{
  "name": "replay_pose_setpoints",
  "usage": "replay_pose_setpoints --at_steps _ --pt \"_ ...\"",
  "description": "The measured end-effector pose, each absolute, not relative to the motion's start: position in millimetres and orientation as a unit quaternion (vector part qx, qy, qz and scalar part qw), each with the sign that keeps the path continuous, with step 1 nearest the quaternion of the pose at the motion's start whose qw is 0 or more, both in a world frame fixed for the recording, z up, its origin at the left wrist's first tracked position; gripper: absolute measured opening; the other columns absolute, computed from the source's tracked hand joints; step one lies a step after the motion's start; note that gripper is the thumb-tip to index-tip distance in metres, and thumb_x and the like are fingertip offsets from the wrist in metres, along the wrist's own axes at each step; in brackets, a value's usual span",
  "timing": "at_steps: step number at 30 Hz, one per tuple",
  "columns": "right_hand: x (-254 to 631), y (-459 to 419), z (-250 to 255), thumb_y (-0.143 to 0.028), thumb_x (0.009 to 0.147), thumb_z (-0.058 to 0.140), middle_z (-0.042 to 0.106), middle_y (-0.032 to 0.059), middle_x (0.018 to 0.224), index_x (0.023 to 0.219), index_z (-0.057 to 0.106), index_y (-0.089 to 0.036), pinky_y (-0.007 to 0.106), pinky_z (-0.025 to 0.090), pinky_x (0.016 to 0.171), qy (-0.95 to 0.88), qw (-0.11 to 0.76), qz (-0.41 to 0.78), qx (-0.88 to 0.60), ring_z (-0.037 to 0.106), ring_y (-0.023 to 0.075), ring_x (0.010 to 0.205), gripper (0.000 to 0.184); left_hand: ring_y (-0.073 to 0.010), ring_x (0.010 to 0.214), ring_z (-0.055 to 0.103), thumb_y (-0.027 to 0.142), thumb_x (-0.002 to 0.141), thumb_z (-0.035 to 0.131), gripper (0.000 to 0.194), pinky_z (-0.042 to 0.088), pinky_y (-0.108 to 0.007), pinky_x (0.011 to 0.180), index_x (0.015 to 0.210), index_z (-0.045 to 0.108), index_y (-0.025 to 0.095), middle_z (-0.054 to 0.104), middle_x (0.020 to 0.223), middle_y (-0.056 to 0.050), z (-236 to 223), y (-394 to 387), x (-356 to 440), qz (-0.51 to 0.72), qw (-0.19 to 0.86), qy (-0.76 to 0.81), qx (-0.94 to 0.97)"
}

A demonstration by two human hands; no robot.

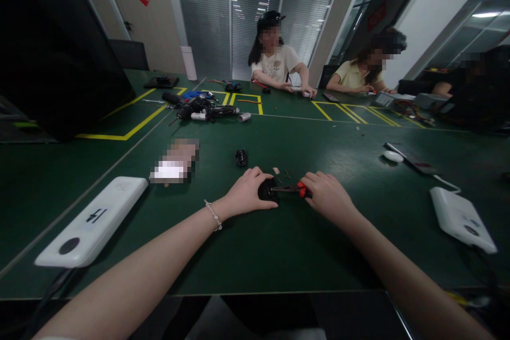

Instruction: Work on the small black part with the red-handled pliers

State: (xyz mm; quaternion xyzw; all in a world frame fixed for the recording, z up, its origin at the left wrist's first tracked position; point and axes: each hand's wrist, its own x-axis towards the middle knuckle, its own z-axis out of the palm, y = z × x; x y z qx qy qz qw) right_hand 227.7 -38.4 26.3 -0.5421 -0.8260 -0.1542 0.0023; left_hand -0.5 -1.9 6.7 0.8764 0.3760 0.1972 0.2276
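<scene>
My left hand [247, 191] is curled over a small round black part [266, 191] on the green table [255, 244], pressing it down. My right hand [327, 195] grips red-handled pliers [292, 188], whose dark jaws reach left to the black part. A bead bracelet [214, 215] sits on my left wrist. Just beyond my hands lie a few tiny loose pieces [281, 172] and another small black part [241, 157].
A white device marked 14 [91, 221] lies at the left, another white device [462, 218] at the right, with a white oval object [393, 156] behind it. A pile of tools [203, 108] sits further back. Three people sit at the far side.
</scene>
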Motion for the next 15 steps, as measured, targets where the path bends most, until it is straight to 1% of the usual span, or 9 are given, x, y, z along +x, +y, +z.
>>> replay_pose_setpoints --at_steps 5,15 --pt "228.3 -38.5 26.6 -0.019 0.065 0.06 0.058 0.0057 0.088 0.089 0.059 -0.017 0.033 0.036 0.067 -0.828 0.001 -0.179 -0.531 0.048 0.0213 0.08 0.024 -0.024 0.092 0.046 0.056 0.063 0.062 0.066 0.043 -0.038 0.078 0.117 0.046 0.022 0.045 0.102 -0.005 5.8 -1.7 0.1 0.201 0.215 0.374 0.88" --pt "228.6 -39.8 27.2 -0.021 0.065 0.058 0.057 0.006 0.089 0.089 0.058 -0.018 0.032 0.035 0.067 -0.828 0.019 -0.182 -0.531 0.048 0.0198 0.078 0.024 -0.0236 0.093 0.046 0.056 0.063 0.062 0.066 0.043 -0.037 0.078 0.117 0.045 0.022 0.045 0.102 -0.005 6.3 -1.6 -0.4 0.198 0.225 0.375 0.878"
